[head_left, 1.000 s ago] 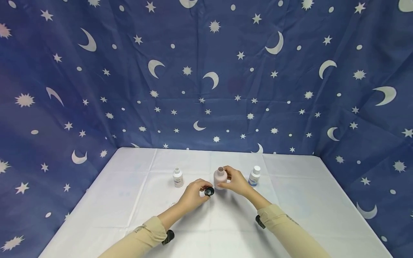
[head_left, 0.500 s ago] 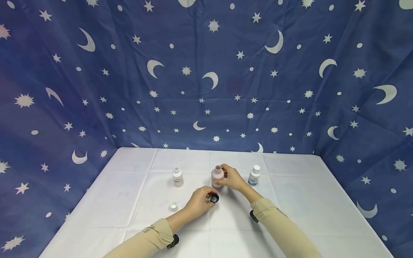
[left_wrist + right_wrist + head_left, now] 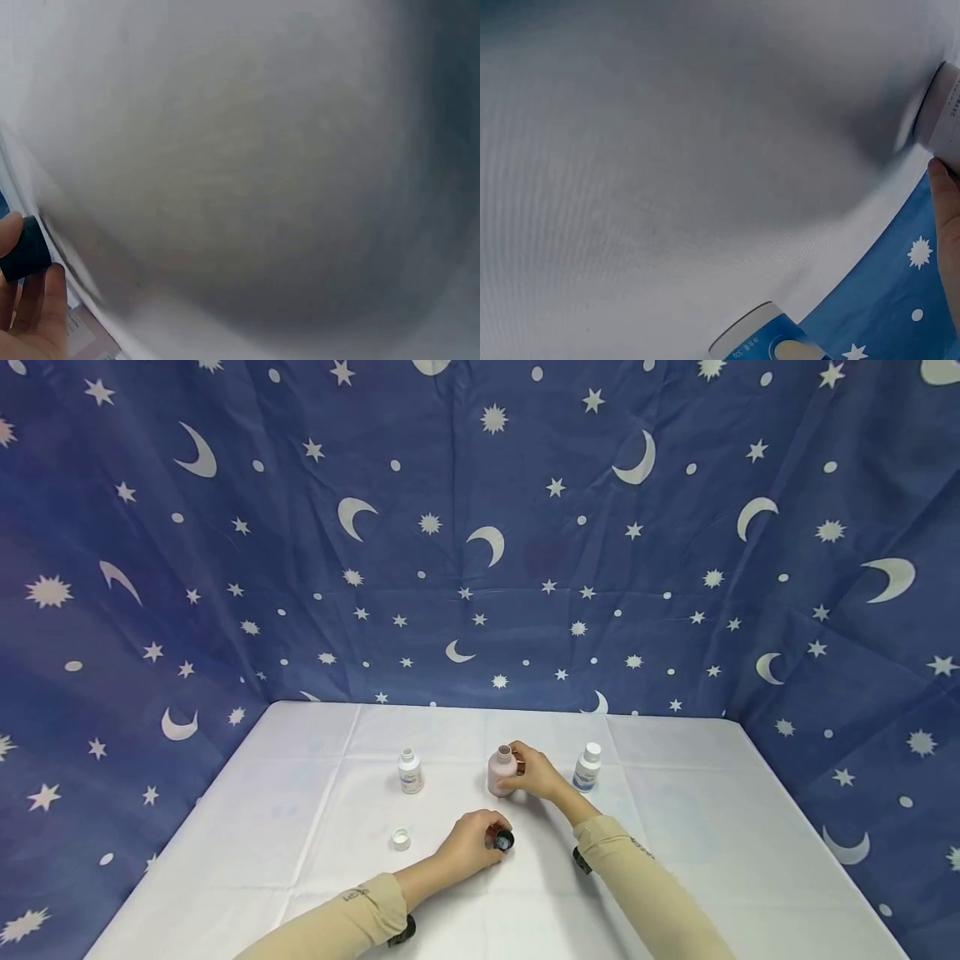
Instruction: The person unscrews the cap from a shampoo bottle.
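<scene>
My left hand [image 3: 471,845] pinches a black screw cap [image 3: 504,841] low over the white cloth, its hollow side showing in the head view. In the left wrist view the dark cap [image 3: 27,251] sits between thumb and fingers at the left edge. My right hand [image 3: 538,777] grips an uncapped pale pink bottle [image 3: 499,775] by its side. The bottle stands upright with its mouth uncovered. Only part of this pink bottle [image 3: 943,124] and a finger show at the right edge of the right wrist view.
To the left stands an uncapped small white bottle [image 3: 410,773]; a white cap [image 3: 401,839] lies nearer on the tablecloth [image 3: 300,777]. Right of my right hand is a white-capped bottle with a blue label [image 3: 587,768]. A blue star-patterned curtain [image 3: 420,552] hangs behind the table.
My left hand has drawn the black cap nearer and slightly right, away from the pink bottle. The right hand and pink bottle have shifted a little left. The white cap has come into sight.
</scene>
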The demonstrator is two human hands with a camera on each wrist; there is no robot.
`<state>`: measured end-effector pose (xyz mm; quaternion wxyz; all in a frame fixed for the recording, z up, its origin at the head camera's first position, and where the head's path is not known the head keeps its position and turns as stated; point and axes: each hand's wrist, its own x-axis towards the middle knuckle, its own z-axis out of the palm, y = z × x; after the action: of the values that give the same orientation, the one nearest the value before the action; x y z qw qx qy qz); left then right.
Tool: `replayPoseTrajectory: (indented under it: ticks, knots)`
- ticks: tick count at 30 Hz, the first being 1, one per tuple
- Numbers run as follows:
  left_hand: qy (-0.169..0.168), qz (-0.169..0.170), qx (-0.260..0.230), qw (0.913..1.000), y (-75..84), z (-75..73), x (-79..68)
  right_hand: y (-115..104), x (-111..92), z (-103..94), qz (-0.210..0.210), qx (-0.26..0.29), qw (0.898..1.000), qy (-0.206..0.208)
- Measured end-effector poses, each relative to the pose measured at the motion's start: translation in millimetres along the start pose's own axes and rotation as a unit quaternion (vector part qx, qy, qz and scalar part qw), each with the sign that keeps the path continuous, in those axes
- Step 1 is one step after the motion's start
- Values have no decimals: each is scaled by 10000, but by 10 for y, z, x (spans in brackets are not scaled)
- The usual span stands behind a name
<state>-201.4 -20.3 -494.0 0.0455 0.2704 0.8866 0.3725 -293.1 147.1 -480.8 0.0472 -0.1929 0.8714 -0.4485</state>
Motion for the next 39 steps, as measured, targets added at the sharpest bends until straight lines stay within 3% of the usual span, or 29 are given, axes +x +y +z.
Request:
replayPoseTrajectory:
  ticks: [8,19,30,39]
  knots:
    - [57,-34,-179,9998,-63,-17,43,20,45,37,141,-524,9982,252]
    - [72,-48,-244,9997,-115,40,78,40,18,71,289,-418,9985,213]
    - [-105,-72,209,9997,-85,23,35,6,14,82,368,-475,9979,255]
    - [-151,30,196,9997,-84,15,28,15,17,69,493,-393,9976,299]
